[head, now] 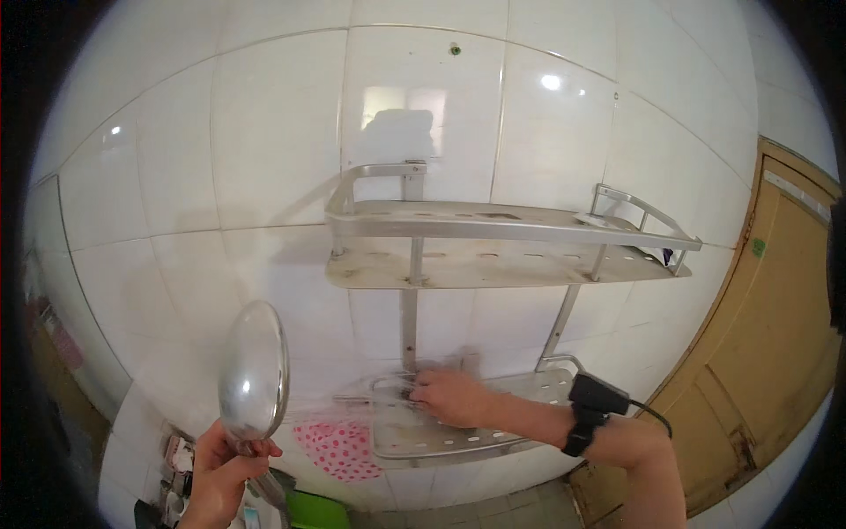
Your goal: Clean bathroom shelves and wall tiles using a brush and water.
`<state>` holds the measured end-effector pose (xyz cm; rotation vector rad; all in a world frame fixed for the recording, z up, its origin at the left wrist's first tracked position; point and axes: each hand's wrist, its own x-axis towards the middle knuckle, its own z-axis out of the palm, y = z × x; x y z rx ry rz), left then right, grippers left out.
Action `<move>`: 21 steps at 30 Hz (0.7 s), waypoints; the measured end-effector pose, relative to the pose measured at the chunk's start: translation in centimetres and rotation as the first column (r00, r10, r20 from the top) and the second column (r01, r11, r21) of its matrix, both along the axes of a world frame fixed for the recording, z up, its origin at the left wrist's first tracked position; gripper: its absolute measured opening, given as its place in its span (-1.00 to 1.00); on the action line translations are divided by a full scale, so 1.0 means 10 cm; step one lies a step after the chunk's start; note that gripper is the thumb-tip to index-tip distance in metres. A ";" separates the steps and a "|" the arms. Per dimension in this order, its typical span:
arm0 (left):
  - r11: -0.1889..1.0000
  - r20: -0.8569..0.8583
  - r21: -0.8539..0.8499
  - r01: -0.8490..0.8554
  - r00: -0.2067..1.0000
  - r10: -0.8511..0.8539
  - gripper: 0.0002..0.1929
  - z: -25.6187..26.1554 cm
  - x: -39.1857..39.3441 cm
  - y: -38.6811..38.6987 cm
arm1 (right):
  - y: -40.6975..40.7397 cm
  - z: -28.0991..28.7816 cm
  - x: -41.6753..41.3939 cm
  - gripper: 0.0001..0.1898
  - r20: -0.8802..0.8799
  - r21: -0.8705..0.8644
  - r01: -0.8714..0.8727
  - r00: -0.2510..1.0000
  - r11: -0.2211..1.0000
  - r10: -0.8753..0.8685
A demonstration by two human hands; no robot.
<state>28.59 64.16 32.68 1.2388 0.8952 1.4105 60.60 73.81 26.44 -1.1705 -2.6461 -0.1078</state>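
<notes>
My left hand (225,466) grips the handle of a chrome handheld shower head (253,370) at the lower left. Water sprays rightward from it across the lower metal wall shelf (462,436). Over that shelf, near its upright bracket, my right hand (449,399) is closed around something small and dark, mostly hidden by the fingers and spray; I cannot tell what it is. An upper metal shelf (489,228) with a rail is fixed above, with brownish stains and a white packet (611,221) at its right end. A pink dotted cloth item (340,446) hangs left of the lower shelf.
White tiles (284,132) cover the wall behind the shelves. A yellow-brown door (760,330) stands at the right. At the lower left are a bright green container (317,510) and assorted small items. A black device is strapped to my right forearm, with a cable.
</notes>
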 end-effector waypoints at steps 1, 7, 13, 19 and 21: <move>1.000 0.001 -0.002 0.003 1.000 -0.003 -0.74 0.02 0.02 -0.01 | -0.06 0.06 0.01 -0.87 0.001 -0.002 0.003 1.000 1.000 -0.003; 0.999 -0.015 -0.036 0.018 1.000 -0.018 -0.74 0.11 0.08 -0.05 | -0.37 0.22 0.89 -0.86 0.094 -0.131 0.330 0.943 0.935 -0.320; 1.000 -0.056 -0.007 0.016 0.998 -0.017 -0.76 0.12 0.08 0.02 | -0.06 0.07 0.16 -0.85 0.138 -0.056 0.139 0.982 0.989 -0.130; 0.999 -0.026 0.033 -0.013 1.000 0.014 -0.74 0.09 0.04 -0.03 | -0.08 0.00 0.51 -0.85 0.103 -0.128 0.269 0.961 0.955 -0.257; 0.999 -0.023 -0.009 0.042 0.999 -0.042 -0.76 0.12 0.07 0.07 | -0.32 0.23 0.77 -0.84 0.201 -0.164 0.410 0.904 0.897 -0.377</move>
